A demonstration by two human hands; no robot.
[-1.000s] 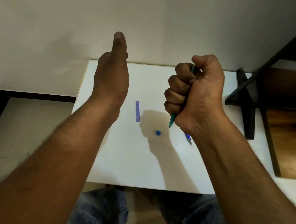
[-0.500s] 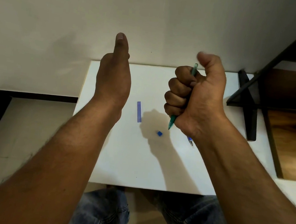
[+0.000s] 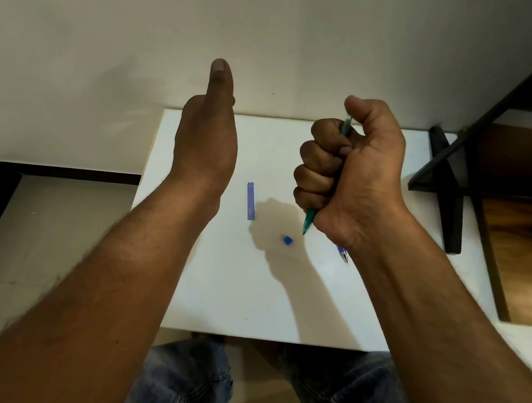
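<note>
The right hand (image 3: 349,174), right of centre in the frame, is closed in a full fist round the green pen (image 3: 307,222); four fingers wrap the barrel and the thumb stands free above it, so nothing is loose in the grip. The pen runs steeply through the fist, its upper end showing beside the thumb and its lower tip poking out under the little finger, raised above the white table (image 3: 248,291) and touching nothing. A fist like this suits pressing or clicking with the thumb, not writing; I judge the raised thumb is there to work the pen's top end.

The left hand (image 3: 207,139), left of centre, is held edge-on with the thumb pointing up the frame; its fingers are hidden behind the palm, so I can only say it seems flat and relaxed and holds nothing. It probably waits as the spare hand, clear of the pen.

On the table between the two hands lies a blue strip (image 3: 250,200), flat and lengthwise up the frame; a small blue piece (image 3: 288,240) sits below and to the right of it, apart from it, in the fist's shadow. A blue pen (image 3: 343,254) lies on the table, mostly covered by the right wrist. A black stand (image 3: 448,201) occupies the right edge.
</note>
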